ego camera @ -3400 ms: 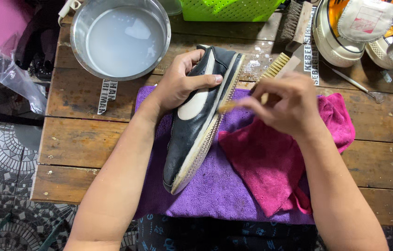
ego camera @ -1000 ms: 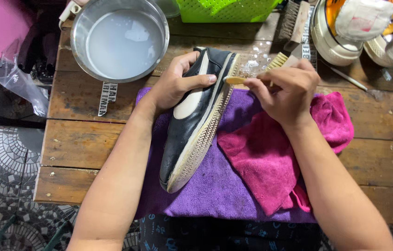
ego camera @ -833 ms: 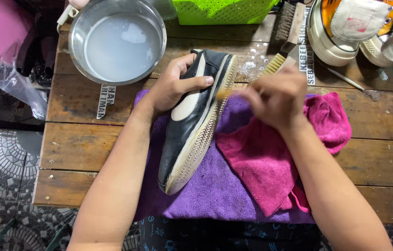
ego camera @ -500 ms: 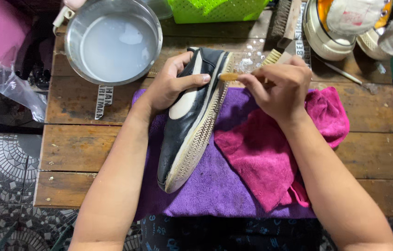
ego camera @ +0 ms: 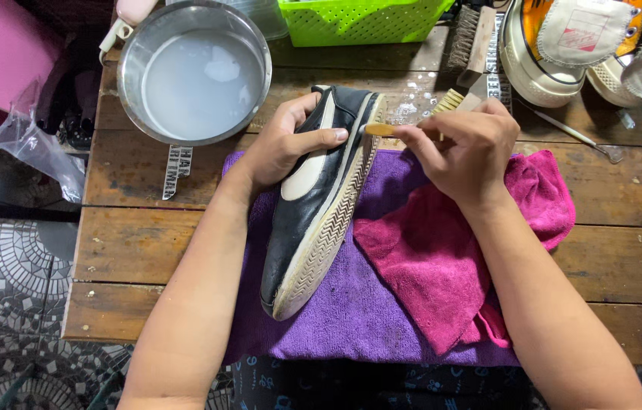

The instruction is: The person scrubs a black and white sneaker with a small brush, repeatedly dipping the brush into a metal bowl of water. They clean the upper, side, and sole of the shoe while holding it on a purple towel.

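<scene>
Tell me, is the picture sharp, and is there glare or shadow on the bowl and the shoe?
Head view: mostly sharp, evenly lit; the right hand with the small brush looks slightly soft. The metal bowl shows pale reflections on its cloudy water; the black shoe, held by the left hand, has no strong glare.

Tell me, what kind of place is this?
Probably a home shoe-cleaning spot: a wooden table holds a metal basin of soapy water, cleaning cloths and brushes, while hands scrub a black sneaker.
</scene>
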